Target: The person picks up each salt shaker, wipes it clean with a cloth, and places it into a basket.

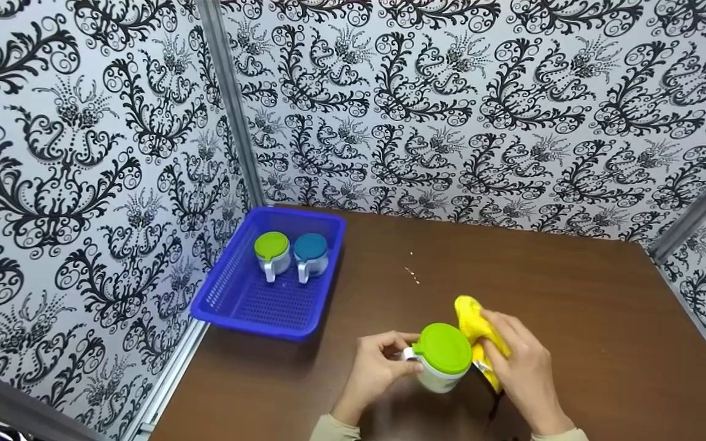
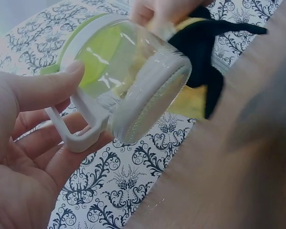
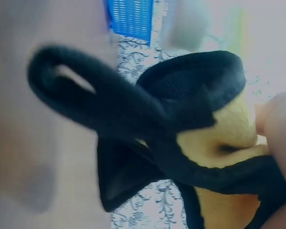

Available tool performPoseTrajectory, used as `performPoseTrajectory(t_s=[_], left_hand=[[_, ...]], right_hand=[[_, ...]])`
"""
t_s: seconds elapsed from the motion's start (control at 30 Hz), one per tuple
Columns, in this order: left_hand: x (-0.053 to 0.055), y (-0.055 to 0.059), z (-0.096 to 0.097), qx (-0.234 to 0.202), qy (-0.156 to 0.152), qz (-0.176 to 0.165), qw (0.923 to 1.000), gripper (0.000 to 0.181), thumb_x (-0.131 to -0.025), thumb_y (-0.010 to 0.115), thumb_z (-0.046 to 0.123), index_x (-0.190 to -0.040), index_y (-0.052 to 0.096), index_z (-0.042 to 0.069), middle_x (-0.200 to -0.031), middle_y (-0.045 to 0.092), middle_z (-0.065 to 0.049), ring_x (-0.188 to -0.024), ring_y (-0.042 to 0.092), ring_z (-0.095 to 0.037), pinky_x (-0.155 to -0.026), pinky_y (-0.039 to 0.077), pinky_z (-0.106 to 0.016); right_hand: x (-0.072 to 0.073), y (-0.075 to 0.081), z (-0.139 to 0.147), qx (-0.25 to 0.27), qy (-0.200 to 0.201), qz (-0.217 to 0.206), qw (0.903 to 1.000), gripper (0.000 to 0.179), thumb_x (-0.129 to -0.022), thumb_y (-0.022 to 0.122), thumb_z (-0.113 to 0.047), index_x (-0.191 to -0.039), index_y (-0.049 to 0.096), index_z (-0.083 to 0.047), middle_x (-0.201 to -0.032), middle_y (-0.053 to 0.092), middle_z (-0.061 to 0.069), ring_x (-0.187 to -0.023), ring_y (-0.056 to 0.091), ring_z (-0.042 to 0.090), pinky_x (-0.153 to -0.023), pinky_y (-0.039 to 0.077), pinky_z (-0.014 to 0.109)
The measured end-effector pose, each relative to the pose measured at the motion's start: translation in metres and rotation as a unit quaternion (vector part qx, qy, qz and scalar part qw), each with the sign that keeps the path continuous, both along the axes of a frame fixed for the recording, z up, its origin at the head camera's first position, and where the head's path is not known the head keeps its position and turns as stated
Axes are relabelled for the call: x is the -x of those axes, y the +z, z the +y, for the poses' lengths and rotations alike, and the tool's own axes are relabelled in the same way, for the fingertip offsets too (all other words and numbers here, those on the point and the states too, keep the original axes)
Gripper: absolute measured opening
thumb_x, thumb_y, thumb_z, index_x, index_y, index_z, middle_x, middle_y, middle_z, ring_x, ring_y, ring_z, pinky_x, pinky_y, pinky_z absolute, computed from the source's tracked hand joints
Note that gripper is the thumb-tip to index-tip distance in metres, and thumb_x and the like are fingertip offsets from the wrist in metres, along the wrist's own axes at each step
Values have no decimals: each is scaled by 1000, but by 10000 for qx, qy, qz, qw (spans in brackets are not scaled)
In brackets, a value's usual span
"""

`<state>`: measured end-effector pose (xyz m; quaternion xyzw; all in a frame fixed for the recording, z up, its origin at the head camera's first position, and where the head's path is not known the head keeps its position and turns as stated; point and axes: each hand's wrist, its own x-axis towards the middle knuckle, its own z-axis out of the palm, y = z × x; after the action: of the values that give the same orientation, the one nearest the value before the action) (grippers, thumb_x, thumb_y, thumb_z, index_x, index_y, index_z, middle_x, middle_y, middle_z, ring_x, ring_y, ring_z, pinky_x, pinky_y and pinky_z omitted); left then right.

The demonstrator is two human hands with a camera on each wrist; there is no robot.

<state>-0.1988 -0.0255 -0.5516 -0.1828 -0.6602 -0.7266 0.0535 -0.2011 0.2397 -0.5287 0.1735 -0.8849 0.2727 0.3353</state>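
Note:
My left hand (image 1: 376, 366) grips the white handle of a clear jar (image 2: 148, 62) with a green lid (image 1: 445, 348), thumb on top of the handle in the left wrist view. The jar is tilted there, its white base band facing the right. In my right hand (image 1: 524, 361) is a bunched yellow cloth (image 1: 470, 318), held against the jar's right side in the head view. The right wrist view has the cloth's black edging and a black loop (image 3: 86, 95) close to the camera.
A blue plastic basket (image 1: 249, 331) stands at the left of the brown table (image 1: 573, 294). Inside it are a green-lidded jar (image 1: 272, 246) and a blue-lidded jar (image 1: 311, 248), both with handles. Small pale crumbs (image 1: 413, 275) lie mid-table. Patterned walls (image 1: 451, 92) enclose the back and sides.

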Motion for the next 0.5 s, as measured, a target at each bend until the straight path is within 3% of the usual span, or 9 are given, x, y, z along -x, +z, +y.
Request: performPoseTrajectory(t_s=[0.17,0.3,0.5], left_hand=[[-2,2,1,172,-12,93,9998,23,-67,90,1,-76,69,3,-107,75,-4,-90,72,-17,-73,59,-31],[-1,3,2,256,-45,206,9994,22,-68,89,1,-77,69,3,-108,75,-4,-91,71,-17,-76,59,-33],[-3,2,2,476,-160,302,9983,22,-69,89,1,-77,69,3,-107,75,-4,-90,71,-15,-73,59,-32]], right_hand=[[-4,11,-2,171,191,310,9992,63,-70,87,1,-128,70,-16,-121,66,0,-104,64,21,-95,36,7],[-6,13,-4,32,423,469,9980,64,-66,88,6,-124,72,-15,-121,67,0,-103,63,18,-96,37,8],[-6,10,-2,-256,602,479,9967,66,-65,88,9,-123,74,-20,-120,67,-4,-97,61,11,-84,46,13]])
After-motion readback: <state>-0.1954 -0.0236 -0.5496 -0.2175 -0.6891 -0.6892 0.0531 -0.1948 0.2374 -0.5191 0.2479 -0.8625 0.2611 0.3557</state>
